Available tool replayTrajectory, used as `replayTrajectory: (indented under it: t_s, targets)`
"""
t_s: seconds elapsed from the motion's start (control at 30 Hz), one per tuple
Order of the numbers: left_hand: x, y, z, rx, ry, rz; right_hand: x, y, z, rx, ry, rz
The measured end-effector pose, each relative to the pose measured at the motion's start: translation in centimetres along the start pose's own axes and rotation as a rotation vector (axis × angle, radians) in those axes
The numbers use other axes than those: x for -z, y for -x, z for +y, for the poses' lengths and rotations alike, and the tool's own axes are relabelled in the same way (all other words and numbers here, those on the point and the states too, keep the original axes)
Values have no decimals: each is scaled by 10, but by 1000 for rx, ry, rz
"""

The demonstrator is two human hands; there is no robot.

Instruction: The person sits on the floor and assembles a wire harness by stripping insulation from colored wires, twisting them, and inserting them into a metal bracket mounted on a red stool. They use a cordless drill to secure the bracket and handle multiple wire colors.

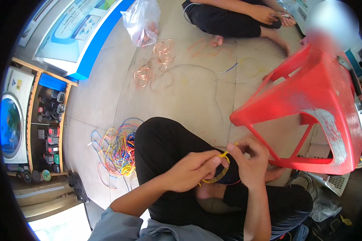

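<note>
A yellow wire (227, 157) runs between my two hands above my crossed legs. My left hand (192, 170) pinches it between thumb and fingers. My right hand (249, 159) is closed on the wire's upper part, its thumb near a short yellow end. Below the fingers a curved length of the same wire hangs in front of my leg, partly hidden. To the left of my knee lies a tangled heap of red, blue and yellow wires (122, 150).
Bare copper strands (161, 56) lie on the tiles ahead, near a clear plastic bag (142, 20). A red plastic stool (305, 108) lies tipped at the right. Across from me another person (229, 18) sits working. A wooden shelf (64, 104) with tools stands left.
</note>
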State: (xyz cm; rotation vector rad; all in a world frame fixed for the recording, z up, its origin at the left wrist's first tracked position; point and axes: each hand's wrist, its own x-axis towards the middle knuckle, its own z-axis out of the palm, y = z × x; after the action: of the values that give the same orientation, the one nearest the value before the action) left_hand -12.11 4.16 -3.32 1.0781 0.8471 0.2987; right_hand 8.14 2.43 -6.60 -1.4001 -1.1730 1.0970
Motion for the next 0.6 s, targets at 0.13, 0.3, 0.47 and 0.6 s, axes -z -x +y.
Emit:
replayTrajectory:
  t_s: [0.13,0.3,0.47,0.6]
  targets:
    - [51,65,1,-556,-210,924,-58,-100,43,-71,209,26]
    - [131,134,-66,-271,-927,1297,-91,-189,147,-61,1119,138]
    - [142,195,-149,79,-1282,954,-102,-171,164,-210,940,105]
    - [126,152,-98,-251,-1035,1166,-99,-74,90,-311,-87,211]
